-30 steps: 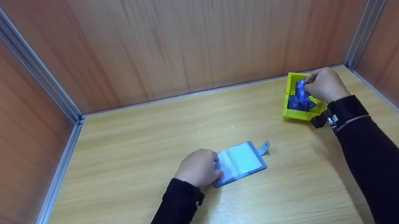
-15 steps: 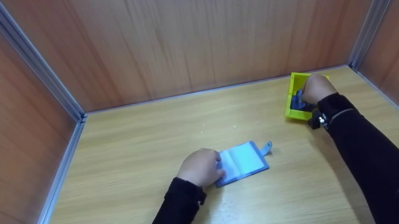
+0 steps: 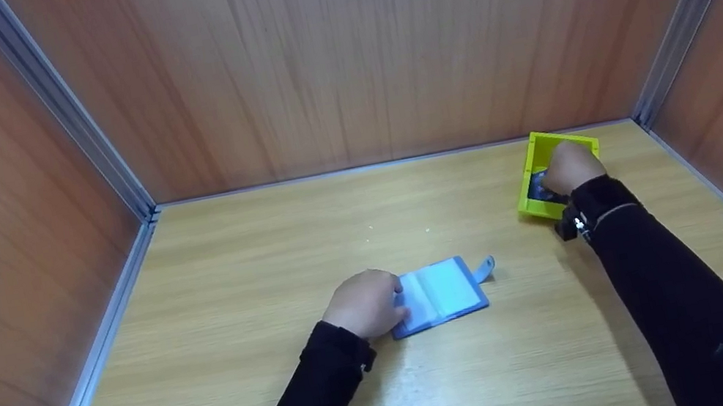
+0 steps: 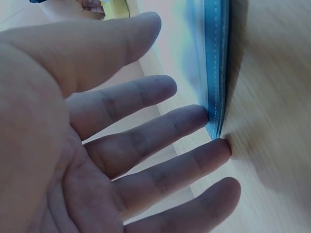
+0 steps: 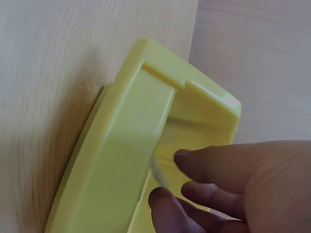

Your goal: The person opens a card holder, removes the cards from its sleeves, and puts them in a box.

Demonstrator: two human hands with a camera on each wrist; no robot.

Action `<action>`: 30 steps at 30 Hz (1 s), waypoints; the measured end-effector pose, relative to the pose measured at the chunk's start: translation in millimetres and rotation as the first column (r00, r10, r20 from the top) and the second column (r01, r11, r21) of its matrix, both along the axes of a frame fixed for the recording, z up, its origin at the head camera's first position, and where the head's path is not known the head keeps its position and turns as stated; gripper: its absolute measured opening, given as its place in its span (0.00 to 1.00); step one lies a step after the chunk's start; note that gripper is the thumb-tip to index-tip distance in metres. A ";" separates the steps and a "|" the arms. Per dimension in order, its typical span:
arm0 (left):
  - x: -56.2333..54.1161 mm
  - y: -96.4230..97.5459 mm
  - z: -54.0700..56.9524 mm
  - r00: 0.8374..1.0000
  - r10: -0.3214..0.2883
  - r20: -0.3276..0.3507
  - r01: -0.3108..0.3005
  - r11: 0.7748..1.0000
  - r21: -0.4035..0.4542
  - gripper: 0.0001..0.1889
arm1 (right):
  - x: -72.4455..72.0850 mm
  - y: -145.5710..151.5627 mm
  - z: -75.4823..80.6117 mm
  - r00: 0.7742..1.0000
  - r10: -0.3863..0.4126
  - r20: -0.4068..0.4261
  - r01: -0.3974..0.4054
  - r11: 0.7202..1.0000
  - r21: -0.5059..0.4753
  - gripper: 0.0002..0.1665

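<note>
A blue card holder with clear sleeves and a snap strap lies spread on the table. My left hand is at its left side. The left wrist view shows straight, spread fingers, some touching the holder's stitched edge. At the far right, my right hand reaches down into a yellow bin. Dark blue items show beside it, partly hidden by the hand. In the right wrist view its fingers are loosely bent and apart, with a thin pale sliver near them.
A wooden back wall and two side walls with metal corner strips enclose the table. The bin stands close to the back wall and the right wall. Small white specks lie on the tabletop behind the card holder.
My right hand has lowered into the bin with the blue packet it was pinching; that packet no longer shows in the hand. My left hand stays at the card holder.
</note>
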State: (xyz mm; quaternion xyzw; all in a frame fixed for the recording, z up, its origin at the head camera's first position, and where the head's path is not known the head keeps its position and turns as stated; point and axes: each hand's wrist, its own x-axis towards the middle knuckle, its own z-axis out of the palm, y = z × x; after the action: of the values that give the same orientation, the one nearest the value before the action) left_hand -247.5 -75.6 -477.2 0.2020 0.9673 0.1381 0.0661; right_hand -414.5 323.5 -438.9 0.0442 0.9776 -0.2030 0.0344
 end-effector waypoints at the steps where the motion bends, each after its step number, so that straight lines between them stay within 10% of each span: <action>1: -0.5 -0.2 -0.4 1.000 -0.002 -0.002 0.002 1.000 0.001 0.21 | 0.4 -0.4 0.3 1.000 -0.003 -0.001 0.003 1.000 -0.003 0.13; 11: -3.4 -11.2 -3.0 0.999 0.030 0.030 -0.030 0.999 0.018 0.23 | 2.1 -26.6 10.7 0.996 -0.002 0.090 0.013 0.993 -0.115 0.25; 20: -9.5 -27.8 3.8 0.989 0.137 0.064 -0.143 0.984 0.103 0.26 | 8.2 -50.2 17.3 0.999 0.035 0.003 -0.035 0.996 -0.085 0.24; 30: -66.3 -51.4 38.9 0.966 0.250 -0.058 -0.235 0.952 0.197 0.24 | 2.7 -66.9 13.7 0.992 0.121 -0.023 -0.123 0.980 -0.153 0.29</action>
State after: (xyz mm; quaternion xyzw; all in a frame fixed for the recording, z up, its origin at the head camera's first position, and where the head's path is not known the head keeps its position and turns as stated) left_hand -313.8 -127.0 -438.3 0.0925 0.9693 0.2276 -0.0108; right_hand -411.8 256.6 -425.1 -0.0200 0.9600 -0.2761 0.0433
